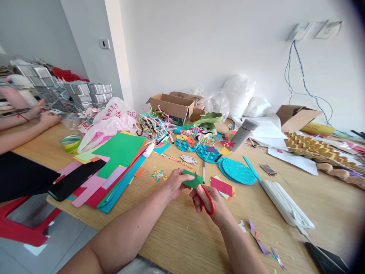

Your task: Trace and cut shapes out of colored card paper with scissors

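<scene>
My left hand (pixel 176 183) pinches the left end of a small green paper piece (pixel 188 182) above the table. My right hand (pixel 209 201) grips red-handled scissors (pixel 210 203), whose blades are at the green piece. Just right of it on the table lies a small stack of coloured paper with a red piece (pixel 221 186) on top. To the left of my hands is a pile of tiny coloured paper bits (pixel 159 175). Beyond them sits a white fish cutout (pixel 188 159).
Coloured sheets (pixel 122 148) and a black phone (pixel 76 179) lie left. Blue discs (pixel 238 171), a grey bottle (pixel 245 134) and a white power strip (pixel 288 203) are right. Another person's hands (pixel 47 116) are far left. Purple scraps (pixel 258 238) lie near right.
</scene>
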Tool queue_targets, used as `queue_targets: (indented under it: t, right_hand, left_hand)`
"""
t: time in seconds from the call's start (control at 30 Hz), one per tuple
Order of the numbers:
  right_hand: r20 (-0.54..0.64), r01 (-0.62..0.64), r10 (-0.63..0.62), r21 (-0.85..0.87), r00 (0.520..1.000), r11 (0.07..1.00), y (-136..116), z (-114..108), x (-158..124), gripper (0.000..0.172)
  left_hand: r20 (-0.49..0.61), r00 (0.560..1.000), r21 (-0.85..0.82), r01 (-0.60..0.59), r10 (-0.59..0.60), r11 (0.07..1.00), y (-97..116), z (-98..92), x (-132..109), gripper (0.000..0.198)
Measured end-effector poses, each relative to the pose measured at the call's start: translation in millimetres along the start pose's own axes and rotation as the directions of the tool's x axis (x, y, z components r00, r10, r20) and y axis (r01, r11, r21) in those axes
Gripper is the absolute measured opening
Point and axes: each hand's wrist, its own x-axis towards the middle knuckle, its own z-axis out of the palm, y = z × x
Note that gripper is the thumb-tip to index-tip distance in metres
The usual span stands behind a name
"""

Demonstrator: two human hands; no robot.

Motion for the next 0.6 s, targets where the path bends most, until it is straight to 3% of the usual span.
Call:
queue_targets:
  t: [0.6]
  right_hand:
    - [0.015,-0.011,0.011,0.008,1.000,1.000,5.3,-2.6,1.2,0.053]
  left_hand:
    - [0.013,1.000,-0.008,0.018,-0.018,1.000,0.2,-0.6,0.4,0.023]
